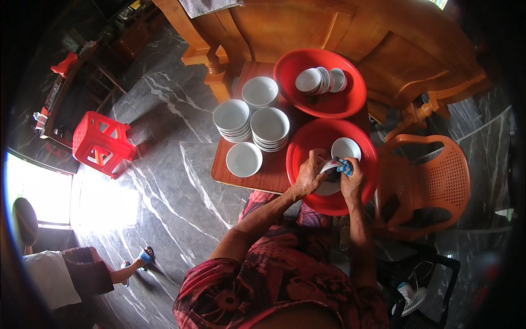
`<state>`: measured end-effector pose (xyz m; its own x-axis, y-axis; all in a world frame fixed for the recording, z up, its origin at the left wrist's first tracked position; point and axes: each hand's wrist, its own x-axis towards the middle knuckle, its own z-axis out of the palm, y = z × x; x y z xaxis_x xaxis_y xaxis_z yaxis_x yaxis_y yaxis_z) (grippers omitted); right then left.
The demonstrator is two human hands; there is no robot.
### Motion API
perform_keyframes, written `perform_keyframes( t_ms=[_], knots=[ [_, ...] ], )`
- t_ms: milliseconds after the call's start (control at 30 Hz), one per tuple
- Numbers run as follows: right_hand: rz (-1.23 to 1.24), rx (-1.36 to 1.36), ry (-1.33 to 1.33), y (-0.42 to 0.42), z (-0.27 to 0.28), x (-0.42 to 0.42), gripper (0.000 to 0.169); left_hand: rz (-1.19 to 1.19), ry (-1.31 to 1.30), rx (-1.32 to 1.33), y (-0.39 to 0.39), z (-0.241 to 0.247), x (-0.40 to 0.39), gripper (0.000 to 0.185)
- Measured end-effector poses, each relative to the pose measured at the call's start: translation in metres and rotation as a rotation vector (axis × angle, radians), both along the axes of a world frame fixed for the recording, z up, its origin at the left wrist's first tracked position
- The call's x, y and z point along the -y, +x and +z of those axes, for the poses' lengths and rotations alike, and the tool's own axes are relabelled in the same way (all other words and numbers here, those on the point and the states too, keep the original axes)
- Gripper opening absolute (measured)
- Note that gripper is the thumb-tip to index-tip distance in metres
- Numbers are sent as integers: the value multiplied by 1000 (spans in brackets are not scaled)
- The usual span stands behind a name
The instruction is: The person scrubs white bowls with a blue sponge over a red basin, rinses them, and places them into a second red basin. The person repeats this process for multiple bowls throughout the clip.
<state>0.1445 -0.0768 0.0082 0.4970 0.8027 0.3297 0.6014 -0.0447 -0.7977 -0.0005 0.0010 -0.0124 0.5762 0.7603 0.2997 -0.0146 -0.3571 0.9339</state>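
Observation:
Above the nearer red plastic basin (292, 164), my left hand (311, 174) grips the left side of a white bowl with a red pattern (329, 165). My right hand (352, 177) holds a blue-and-white cloth (346, 167) against the bowl's right side. Something dark shows at the bowl, but I cannot tell what it is. Inside the basin, a white bowl (346, 149) sits just beyond my right hand. Another pale round piece (328, 188) lies below my hands, partly hidden by them.
Stacked white bowls (270, 124) and a single bowl (244, 159) stand on the wooden table (224, 168). A second red basin (283, 82) holds several small bowls (309, 81). An orange plastic chair (446, 185) is at right, a carved wooden bench (287, 28) behind. At left are a red stool (100, 142) and a person (70, 275).

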Motion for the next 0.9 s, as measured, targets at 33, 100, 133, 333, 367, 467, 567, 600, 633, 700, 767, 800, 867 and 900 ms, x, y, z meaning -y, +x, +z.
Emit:
perform_keyframes(
  t_ms=[33,100,133,333,367,467,567,600,633,700,767,800,867,900],
  knots=[
    [-37,-35,-11,-1,0,1,31,14,-13,22,-1,0,0,59],
    [-112,-104,-32,-6,0,3,32,57,-12,38,-4,2,2,59],
    [-128,-179,-79,-2,-9,2,31,92,3,44,-4,4,3,59],
    [119,-192,-299,19,-39,11,34,370,263,-136,-2,3,5,58],
    [138,-97,-362,22,-43,12,35,418,318,-187,-1,3,5,58],
    [173,184,-386,17,-48,17,50,490,208,-363,9,5,6,59],
    [206,234,-441,3,-40,11,60,486,196,-463,13,-11,4,61],
    [213,283,-472,6,-51,12,61,455,134,-473,16,-14,5,64],
    [217,331,-504,9,-61,13,62,411,89,-497,15,-7,6,65],
    [223,365,-517,13,-73,14,60,321,-3,-543,16,6,7,67],
    [232,368,-515,18,-78,15,57,285,-54,-594,16,6,5,67],
    [247,356,-506,16,-75,12,55,273,-85,-619,15,5,5,67],
    [270,263,-487,18,-65,7,51,217,-73,-641,20,-19,-1,67],
    [287,174,-480,17,-61,5,49,190,-69,-657,21,-29,-2,67]
  ],
)
